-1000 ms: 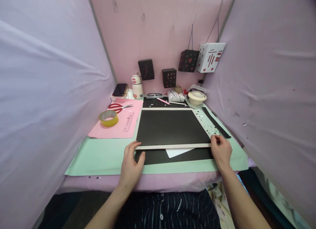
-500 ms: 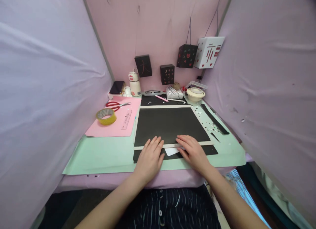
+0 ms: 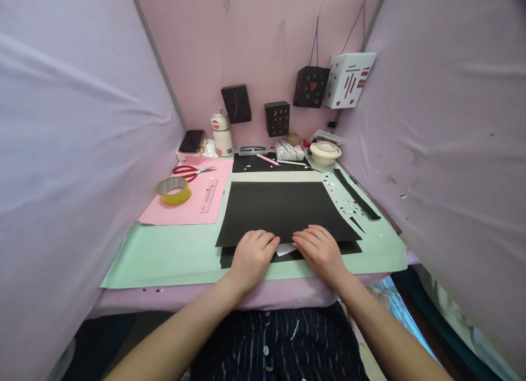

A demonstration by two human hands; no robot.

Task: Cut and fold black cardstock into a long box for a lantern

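A large black paper sheet (image 3: 283, 208) lies in front of me, its near edge raised a little off the table. My left hand (image 3: 253, 255) is closed on that edge left of the middle, fingers over the top and the thumb hidden. To the right, my right hand (image 3: 320, 252) grips the same edge with its fingers bent together. Beneath the sheet a white board (image 3: 279, 176) shows along the far side. More black paper (image 3: 349, 247) sticks out under the near edge, with a small white piece (image 3: 286, 248) between my hands.
Left lie pink paper (image 3: 189, 214), a yellow tape roll (image 3: 173, 191), red-handled scissors (image 3: 193, 172) and a ruler (image 3: 209, 196). Black strips (image 3: 355, 194) and scraps are at right. A bottle (image 3: 222, 135), pens (image 3: 268, 160) and a lidded bowl (image 3: 325, 153) stand behind; paper lanterns (image 3: 311, 87) hang above.
The near edge of the black sheet has come up and toward me, covering the white board's near strip. My fingers, flatter before, have curled around that edge.
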